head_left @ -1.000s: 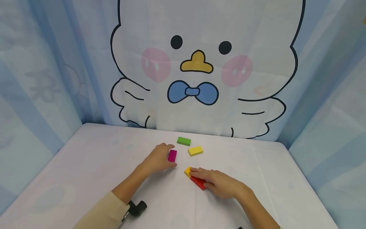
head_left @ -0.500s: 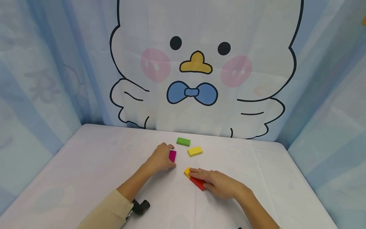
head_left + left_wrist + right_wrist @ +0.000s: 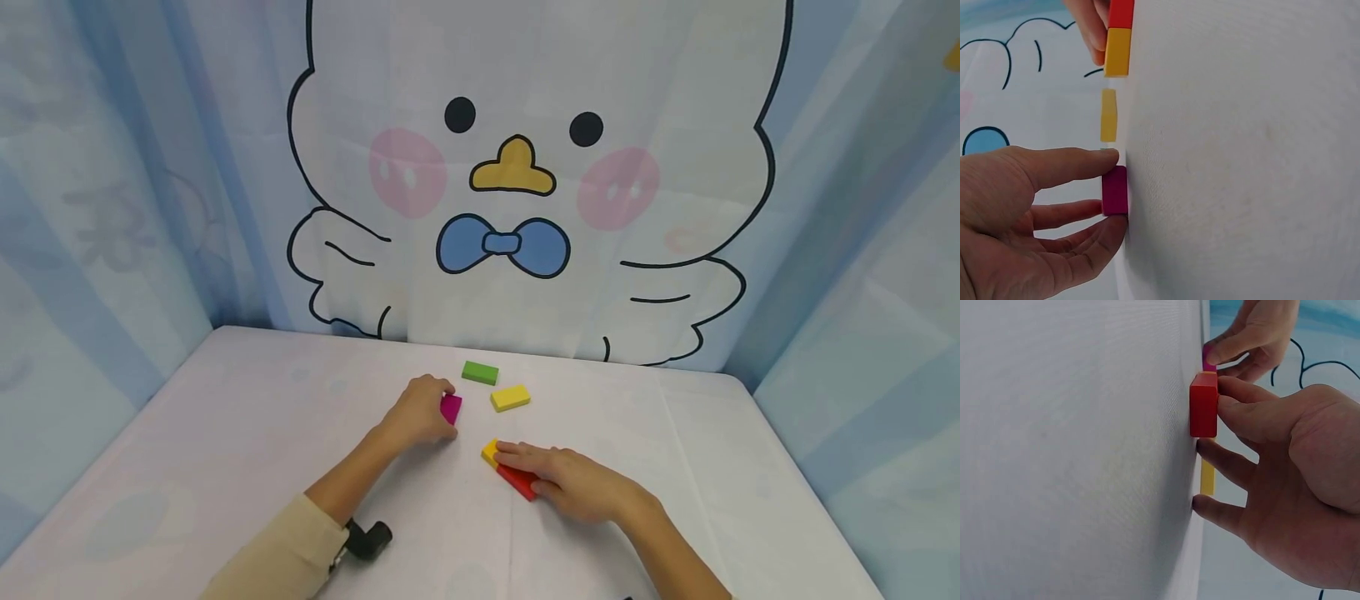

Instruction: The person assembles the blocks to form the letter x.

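My left hand (image 3: 420, 412) pinches a magenta block (image 3: 451, 407) on the white table, thumb at one end and fingers at the other; the left wrist view shows this magenta block (image 3: 1115, 190) between the fingertips. My right hand (image 3: 581, 482) rests over a red block (image 3: 517, 481) and an orange block (image 3: 491, 452), which lie end to end. Its fingers are fairly straight. In the right wrist view, the thumb touches the top of the red block (image 3: 1204, 406), while two other fingertips reach down to the table beside it.
Beyond the hands lie a yellow block (image 3: 511, 397) and a green block (image 3: 480, 372). A black camera mount (image 3: 367, 540) sticks out from the left wrist. A curtain with a cartoon bird (image 3: 517, 250) hangs behind the table (image 3: 645, 433).
My left hand has closed in on the magenta block, which has turned slightly. The right hand keeps its place on the red and orange blocks.
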### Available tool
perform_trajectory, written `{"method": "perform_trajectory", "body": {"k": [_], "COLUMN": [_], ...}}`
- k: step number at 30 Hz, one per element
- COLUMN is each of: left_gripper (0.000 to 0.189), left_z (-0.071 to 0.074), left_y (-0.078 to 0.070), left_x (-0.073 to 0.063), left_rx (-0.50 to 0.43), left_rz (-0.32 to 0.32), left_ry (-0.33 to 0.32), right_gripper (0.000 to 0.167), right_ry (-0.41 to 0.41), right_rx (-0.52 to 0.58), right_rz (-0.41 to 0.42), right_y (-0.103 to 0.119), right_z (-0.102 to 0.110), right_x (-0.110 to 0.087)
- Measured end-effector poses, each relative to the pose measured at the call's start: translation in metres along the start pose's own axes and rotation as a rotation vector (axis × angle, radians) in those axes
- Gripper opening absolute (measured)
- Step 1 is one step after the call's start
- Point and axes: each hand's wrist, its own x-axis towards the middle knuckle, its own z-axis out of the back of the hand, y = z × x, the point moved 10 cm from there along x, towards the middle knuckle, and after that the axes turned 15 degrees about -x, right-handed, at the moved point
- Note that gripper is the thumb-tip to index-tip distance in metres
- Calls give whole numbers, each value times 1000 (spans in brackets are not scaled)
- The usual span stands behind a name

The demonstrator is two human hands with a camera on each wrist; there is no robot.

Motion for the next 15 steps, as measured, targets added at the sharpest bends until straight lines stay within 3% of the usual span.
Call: {"method": "perform_trajectory", "body": {"k": [15], "left_gripper": [57], "left_z": [0], "left_y": [5], "left_x": [4], "left_rx": [-112], "left_rz": [-2], "left_ry": [33], "right_gripper": [63], "right_ry": [2], "right_rx": [1], "right_rz": [2], "right_y": [0], "right_z": [0], "right_x": [1]}}
